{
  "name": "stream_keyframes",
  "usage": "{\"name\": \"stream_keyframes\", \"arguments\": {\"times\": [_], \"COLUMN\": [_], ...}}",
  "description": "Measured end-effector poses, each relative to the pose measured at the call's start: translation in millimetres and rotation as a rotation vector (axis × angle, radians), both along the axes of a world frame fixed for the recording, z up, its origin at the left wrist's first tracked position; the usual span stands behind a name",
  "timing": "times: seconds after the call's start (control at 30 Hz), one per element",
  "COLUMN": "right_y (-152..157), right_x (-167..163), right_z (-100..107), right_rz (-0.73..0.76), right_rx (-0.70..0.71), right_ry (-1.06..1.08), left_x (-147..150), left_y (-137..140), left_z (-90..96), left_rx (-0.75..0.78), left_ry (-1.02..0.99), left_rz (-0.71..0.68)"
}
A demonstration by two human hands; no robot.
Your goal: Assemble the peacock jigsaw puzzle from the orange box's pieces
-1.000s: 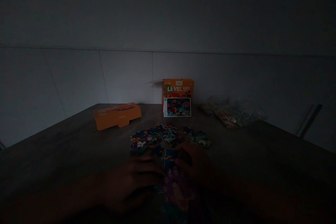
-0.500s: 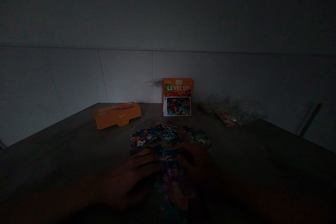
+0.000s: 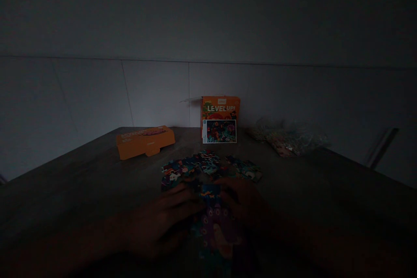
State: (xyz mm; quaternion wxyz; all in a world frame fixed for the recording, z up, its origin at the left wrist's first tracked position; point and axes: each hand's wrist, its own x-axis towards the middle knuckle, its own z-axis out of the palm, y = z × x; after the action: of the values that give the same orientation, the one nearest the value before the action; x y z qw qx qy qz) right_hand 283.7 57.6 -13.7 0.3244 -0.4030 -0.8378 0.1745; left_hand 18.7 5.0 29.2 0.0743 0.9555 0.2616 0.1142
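The light is very dim. A partly joined jigsaw puzzle (image 3: 218, 230), with a purple creature on it, lies on the table in front of me. My left hand (image 3: 163, 217) rests along its left side, fingers stretched out and slightly apart, tips by the upper edge. At the upper right, my right hand (image 3: 243, 197) has thumb and forefinger bent about the edge of a blue and orange jigsaw piece (image 3: 211, 190). Shadow hides part of that grip. Just beyond my fingers lie loose jigsaw pieces (image 3: 182, 169) in a heap, with more pieces (image 3: 246, 168) to the right.
An orange box (image 3: 221, 106) marked "LEVEL UP!" stands at the back, with a picture card (image 3: 220, 131) leaning against it. Back left lies an orange box part (image 3: 146, 143). Crumpled clear plastic bags (image 3: 289, 139) lie back right. A pale wall (image 3: 156, 91) rises behind the table.
Both hands stay almost where they were, beside the puzzle. The view has shifted very slightly; no piece has plainly moved.
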Motion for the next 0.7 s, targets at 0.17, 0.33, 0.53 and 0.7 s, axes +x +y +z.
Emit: {"name": "stream_keyframes", "arguments": {"times": [0.17, 0.33, 0.53, 0.7], "right_y": [4.5, 4.4, 1.0, -1.4], "right_x": [1.2, -0.3, -2.2, -2.6], "right_z": [-5.5, -1.8, 4.8, 9.4], "right_rz": [0.021, 0.08, 0.143, 0.159], "right_rx": [0.009, 0.045, 0.044, 0.029], "right_ry": [-0.022, -0.063, -0.079, -0.078], "left_x": [0.8, -1.0, -0.6, 2.3], "left_y": [-0.9, -0.8, 1.8, 2.7], "left_z": [2.8, 4.1, 4.9, 5.4], "left_rx": [-0.01, 0.029, 0.025, -0.004], "left_ry": [0.01, 0.064, 0.082, 0.065], "left_rz": [0.002, 0.015, -0.024, -0.046]}}
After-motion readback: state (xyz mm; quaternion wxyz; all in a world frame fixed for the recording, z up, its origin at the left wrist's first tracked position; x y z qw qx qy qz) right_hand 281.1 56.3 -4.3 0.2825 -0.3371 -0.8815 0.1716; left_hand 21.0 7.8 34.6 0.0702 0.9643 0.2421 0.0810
